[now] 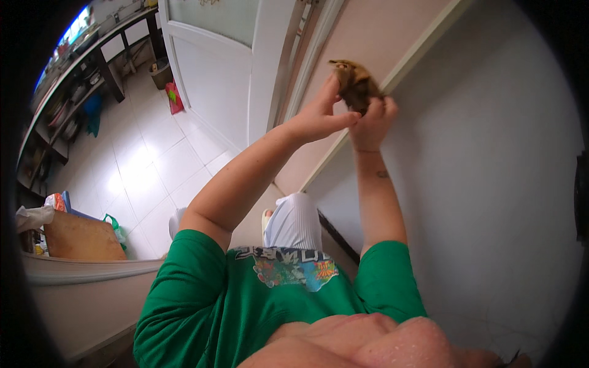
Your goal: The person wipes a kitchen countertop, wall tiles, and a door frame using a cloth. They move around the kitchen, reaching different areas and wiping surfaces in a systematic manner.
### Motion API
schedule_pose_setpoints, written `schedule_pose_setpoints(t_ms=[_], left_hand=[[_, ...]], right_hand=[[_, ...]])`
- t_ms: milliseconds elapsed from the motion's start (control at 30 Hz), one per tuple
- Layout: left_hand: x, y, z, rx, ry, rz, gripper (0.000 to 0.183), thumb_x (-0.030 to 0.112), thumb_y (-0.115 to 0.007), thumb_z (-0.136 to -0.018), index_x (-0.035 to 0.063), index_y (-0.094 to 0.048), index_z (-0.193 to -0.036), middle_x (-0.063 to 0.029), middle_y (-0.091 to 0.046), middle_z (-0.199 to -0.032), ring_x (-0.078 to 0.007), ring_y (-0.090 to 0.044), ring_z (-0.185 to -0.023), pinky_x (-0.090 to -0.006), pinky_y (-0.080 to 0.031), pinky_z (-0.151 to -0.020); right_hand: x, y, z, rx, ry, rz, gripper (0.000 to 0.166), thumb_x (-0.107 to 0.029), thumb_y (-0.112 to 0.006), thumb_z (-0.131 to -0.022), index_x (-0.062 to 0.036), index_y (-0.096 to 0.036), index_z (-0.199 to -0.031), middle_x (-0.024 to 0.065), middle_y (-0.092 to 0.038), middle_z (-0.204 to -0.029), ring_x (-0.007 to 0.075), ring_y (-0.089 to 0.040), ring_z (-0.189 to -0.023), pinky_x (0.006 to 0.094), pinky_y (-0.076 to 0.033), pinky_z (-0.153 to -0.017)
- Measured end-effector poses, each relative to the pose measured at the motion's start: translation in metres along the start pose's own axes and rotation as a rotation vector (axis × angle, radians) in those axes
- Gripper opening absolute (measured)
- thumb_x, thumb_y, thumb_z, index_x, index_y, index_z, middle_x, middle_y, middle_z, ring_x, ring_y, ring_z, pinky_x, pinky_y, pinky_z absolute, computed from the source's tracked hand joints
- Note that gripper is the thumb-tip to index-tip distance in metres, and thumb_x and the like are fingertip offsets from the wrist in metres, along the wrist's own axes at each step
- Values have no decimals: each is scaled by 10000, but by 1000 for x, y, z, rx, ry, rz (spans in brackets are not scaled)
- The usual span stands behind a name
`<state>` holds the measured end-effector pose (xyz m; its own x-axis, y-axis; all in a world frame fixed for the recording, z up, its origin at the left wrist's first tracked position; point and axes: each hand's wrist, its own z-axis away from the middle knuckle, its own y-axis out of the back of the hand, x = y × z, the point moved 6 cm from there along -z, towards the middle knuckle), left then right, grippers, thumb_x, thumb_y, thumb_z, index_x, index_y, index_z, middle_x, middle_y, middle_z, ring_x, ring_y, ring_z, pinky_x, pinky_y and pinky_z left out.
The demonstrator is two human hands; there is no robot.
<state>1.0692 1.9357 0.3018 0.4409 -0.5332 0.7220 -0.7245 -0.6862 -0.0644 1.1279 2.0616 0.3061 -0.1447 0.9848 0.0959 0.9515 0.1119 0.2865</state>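
A crumpled brown cloth is held up in front of me, between my two hands and near the pale edge of a large grey panel. My left hand has its fingers on the cloth's left side, and its thumb reaches across toward my other hand. With bent fingers, my right hand grips the cloth's lower right part. Blur hides the folds, so how the cloth is bunched cannot be told. Just behind it run the grey panel and a strip of pinkish wall.
A white door with a frosted pane stands at the upper left. Beyond it a counter with shelves holds kitchenware. A bin and a red bag sit on the tiled floor. A wooden board leans at lower left.
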Motion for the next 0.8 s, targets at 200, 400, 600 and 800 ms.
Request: schedule_pose_setpoints(t_ms=[200, 400, 600, 800], left_hand=[[-57, 10, 77, 133, 465, 123, 734, 368, -650, -954, -1, -324, -1499, -129, -413, -1418, -217, -449, -1295, -341, -383, -1082], [-64, 35, 140, 341, 683, 604, 336, 269, -648, -963, 40, -556, -1192, -79, -656, -1017, -189, -679, -912, -323, -581, -755], [-10, 43, 111, 672, 365, -40, 319, 222, -682, -903, 3, -600, -1120, -120, -614, -1026, -226, -590, -936, -359, -500, -799], [-4, -23, 80, 419, -221, -998, 227, 186, -786, -698, 158, -691, -902, -104, -558, -1007, -343, -473, -1006, -464, -396, -891]], right_hand=[[-43, -8, 76, -322, -254, -318, 443, -114, -757, -738, -31, -563, -1128, 232, -507, -1205, 426, -514, -1100, 485, -455, -965], [-80, -17, 81, -695, -703, -1342, 335, -40, -700, -816, -15, -614, -1139, 121, -634, -1121, 205, -626, -1001, 339, -533, -850], [-4, 17, 109, 122, -1051, -905, 195, -20, -599, -863, -23, -651, -1051, 42, -681, -887, 110, -617, -737, 250, -519, -690], [-35, -17, 145, -48, -986, -918, 200, 2, -569, -822, -7, -666, -997, 77, -687, -920, 162, -643, -835, 279, -521, -782]])
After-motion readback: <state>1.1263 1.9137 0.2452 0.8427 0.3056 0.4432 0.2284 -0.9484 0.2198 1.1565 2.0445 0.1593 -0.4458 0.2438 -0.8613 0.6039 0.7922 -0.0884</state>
